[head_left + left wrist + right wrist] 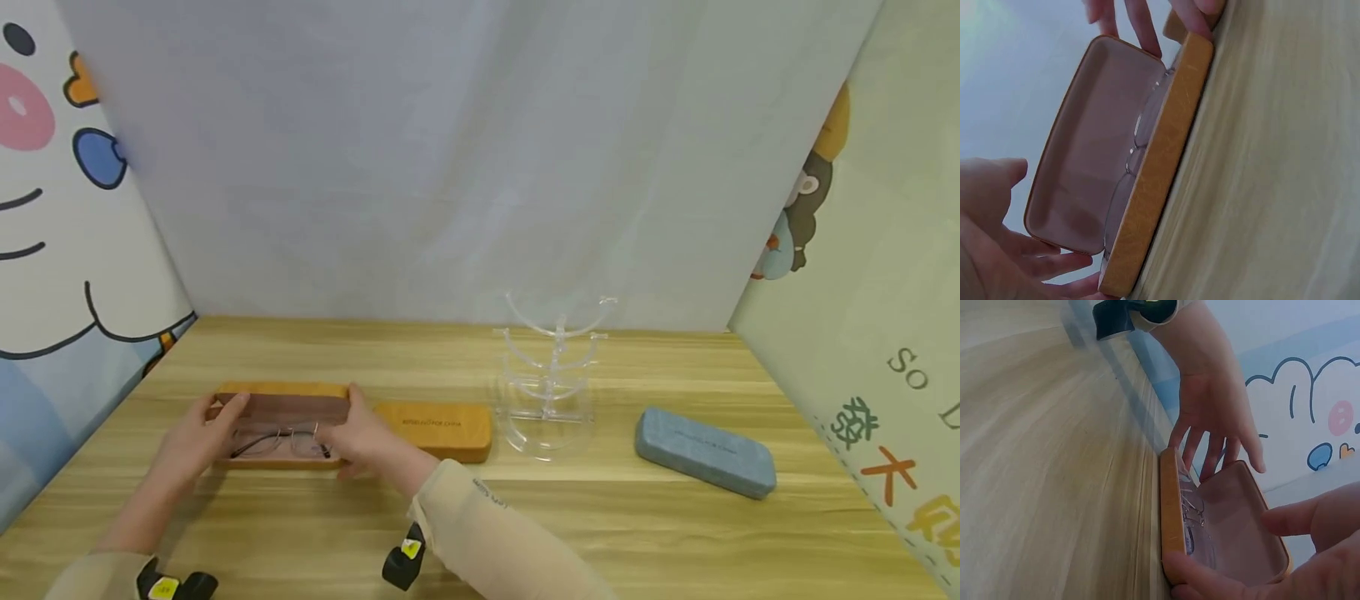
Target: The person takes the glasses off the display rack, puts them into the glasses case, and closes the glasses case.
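Note:
An orange glasses case with a pinkish-brown lining stands opened at the left of the table, its lid raised at the back. Inside lie thin-rimmed eyeglasses, temples folded. My left hand is at the case's left end; its fingers touch the side there, while the thumb stands apart from the lid in the left wrist view. At the right end is my right hand, one extended finger up by the lid's edge and others touching the base's corner. The fingers of both hands look mostly straight.
A closed orange glasses case lies just right of my right hand. Beyond it stands a clear tiered glasses stand with curved arms. Farther right sits a closed blue-grey glasses case, angled. A pale cloth hangs behind the table.

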Demonstrator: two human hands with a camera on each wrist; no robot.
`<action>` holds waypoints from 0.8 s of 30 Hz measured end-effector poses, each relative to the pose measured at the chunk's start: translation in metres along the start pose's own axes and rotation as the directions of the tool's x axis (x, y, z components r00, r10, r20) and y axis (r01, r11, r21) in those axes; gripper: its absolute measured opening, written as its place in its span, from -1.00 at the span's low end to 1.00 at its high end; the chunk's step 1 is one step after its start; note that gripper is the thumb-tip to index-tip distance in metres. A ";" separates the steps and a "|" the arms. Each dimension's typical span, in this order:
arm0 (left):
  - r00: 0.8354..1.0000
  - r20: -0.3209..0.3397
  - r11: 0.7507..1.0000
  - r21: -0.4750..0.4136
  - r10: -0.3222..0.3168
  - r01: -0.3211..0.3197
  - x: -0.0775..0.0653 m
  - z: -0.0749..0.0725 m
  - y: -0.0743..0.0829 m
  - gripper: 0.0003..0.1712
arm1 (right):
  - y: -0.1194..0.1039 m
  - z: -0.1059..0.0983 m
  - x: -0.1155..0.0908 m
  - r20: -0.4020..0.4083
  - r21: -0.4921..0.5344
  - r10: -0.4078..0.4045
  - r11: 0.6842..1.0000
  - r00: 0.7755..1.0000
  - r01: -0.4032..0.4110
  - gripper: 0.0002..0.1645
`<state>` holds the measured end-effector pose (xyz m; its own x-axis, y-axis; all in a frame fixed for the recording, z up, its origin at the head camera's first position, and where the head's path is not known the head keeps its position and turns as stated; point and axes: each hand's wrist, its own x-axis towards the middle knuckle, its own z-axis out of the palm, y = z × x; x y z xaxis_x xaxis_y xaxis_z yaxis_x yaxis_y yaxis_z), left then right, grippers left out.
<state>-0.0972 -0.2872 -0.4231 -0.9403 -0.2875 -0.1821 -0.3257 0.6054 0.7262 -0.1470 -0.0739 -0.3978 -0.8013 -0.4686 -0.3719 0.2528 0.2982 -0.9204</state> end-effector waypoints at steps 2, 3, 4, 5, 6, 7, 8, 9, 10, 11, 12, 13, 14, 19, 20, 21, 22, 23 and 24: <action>1.000 -0.009 1.000 -0.026 -0.014 0.014 -0.001 0.000 0.000 0.09 | 0.001 0.001 0.000 -0.003 0.009 -0.009 1.000 1.000 0.009 -0.12; 1.000 -0.016 0.999 -0.036 -0.020 0.019 -0.002 0.000 0.000 0.09 | 0.002 0.001 0.000 -0.009 0.013 -0.015 1.000 1.000 0.015 -0.15; 0.999 -0.025 0.999 -0.044 -0.024 0.023 -0.003 0.000 0.001 0.10 | 0.002 0.001 -0.001 -0.013 0.020 -0.022 1.000 1.000 0.022 -0.19; 0.999 -0.035 0.998 -0.052 -0.024 0.023 -0.003 0.000 0.001 0.10 | 0.003 0.000 -0.001 -0.023 0.026 -0.032 0.999 0.999 0.033 -0.23; 0.999 -0.043 0.998 -0.060 -0.023 0.021 -0.003 0.000 0.002 0.09 | 0.003 0.000 -0.002 -0.031 0.030 -0.043 0.999 0.999 0.044 -0.27; 0.998 -0.056 0.998 -0.067 -0.023 0.019 -0.003 0.000 0.002 0.08 | 0.003 0.000 -0.003 -0.035 0.033 -0.057 0.998 0.998 0.058 -0.32; 0.997 -0.070 0.998 -0.068 -0.021 0.016 -0.004 0.000 0.003 0.06 | 0.003 0.000 -0.004 -0.042 0.026 -0.067 0.997 0.997 0.069 -0.35; 0.996 -0.082 0.997 -0.070 -0.026 0.020 -0.004 0.000 0.003 0.04 | 0.003 0.000 -0.004 -0.047 0.019 -0.077 0.997 0.996 0.078 -0.38; 0.995 -0.095 0.997 -0.071 -0.028 0.021 -0.004 0.000 0.003 0.02 | 0.003 0.000 -0.005 -0.054 0.009 -0.084 0.996 0.995 0.084 -0.40; 0.993 -0.110 0.997 -0.073 -0.030 0.022 -0.004 0.001 0.003 -0.01 | 0.003 0.000 -0.005 -0.060 -0.002 -0.090 0.996 0.994 0.090 -0.41; 0.992 -0.123 0.997 -0.070 -0.033 0.024 -0.004 0.001 0.002 -0.02 | 0.003 0.000 -0.005 -0.063 -0.005 -0.099 0.995 0.993 0.099 -0.43; 0.990 -0.139 0.998 -0.066 -0.034 0.025 -0.005 0.002 0.001 -0.04 | 0.004 0.001 -0.005 -0.069 -0.005 -0.106 0.994 0.992 0.106 -0.45; 0.988 -0.150 0.997 -0.068 -0.032 0.022 -0.005 0.002 0.001 -0.05 | 0.005 0.001 -0.005 -0.076 -0.007 -0.110 0.994 0.991 0.109 -0.47; 0.990 -0.137 0.991 -0.134 -0.032 0.013 -0.008 0.001 -0.007 -0.07 | 0.008 0.005 -0.004 -0.116 -0.064 -0.147 0.988 0.982 0.141 -0.64; 0.992 -0.120 0.988 -0.153 -0.031 0.013 -0.008 0.001 -0.009 -0.07 | 0.008 0.005 -0.004 -0.125 -0.089 -0.152 0.986 0.981 0.141 -0.68; 0.994 -0.101 0.986 -0.166 -0.031 0.014 -0.008 0.000 -0.011 -0.05 | 0.009 0.006 -0.004 -0.135 -0.116 -0.157 0.983 0.978 0.142 -0.71; 0.996 -0.080 0.984 -0.180 -0.029 0.015 -0.008 -0.001 -0.012 -0.04 | 0.009 0.006 -0.004 -0.147 -0.141 -0.160 0.980 0.976 0.140 -0.75; 0.998 -0.060 0.981 -0.191 -0.024 0.012 -0.008 -0.002 -0.014 -0.02 | 0.009 0.007 -0.004 -0.156 -0.162 -0.164 0.977 0.974 0.138 -0.79; 0.999 -0.039 0.979 -0.206 -0.014 0.006 -0.007 -0.003 -0.015 -0.01 | 0.009 0.007 -0.005 -0.164 -0.170 -0.164 0.976 0.973 0.136 -0.81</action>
<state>-0.0850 -0.2965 -0.4311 -0.9310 -0.3250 -0.1660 -0.3038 0.4383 0.8459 -0.1375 -0.0748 -0.4051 -0.9096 -0.3687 -0.1914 0.0456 0.3692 -0.9282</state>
